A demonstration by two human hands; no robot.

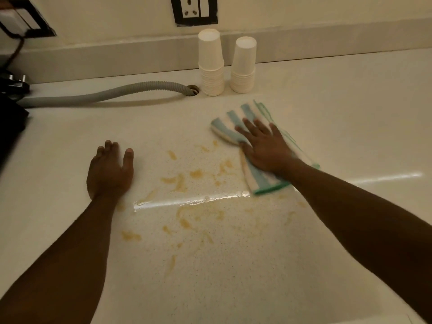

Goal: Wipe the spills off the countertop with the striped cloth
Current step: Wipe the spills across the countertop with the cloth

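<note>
The right hand [264, 148] lies flat with fingers spread, pressing on the folded white cloth with blue-green stripes [257, 146]. The left hand [109, 169] rests open on the pale speckled countertop [350, 113], holding nothing. The cloth sits at the far right edge of the orange-brown spills [196, 197], which look mostly unwiped. I think wiping is only starting; next the cloth must sweep left and nearer, away from the two stacks of white paper cups [226, 66].

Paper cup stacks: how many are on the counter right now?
2. The taller stack stands by the back wall beside the hose hole; the shorter stack stands just right of it. None seem hidden.
</note>
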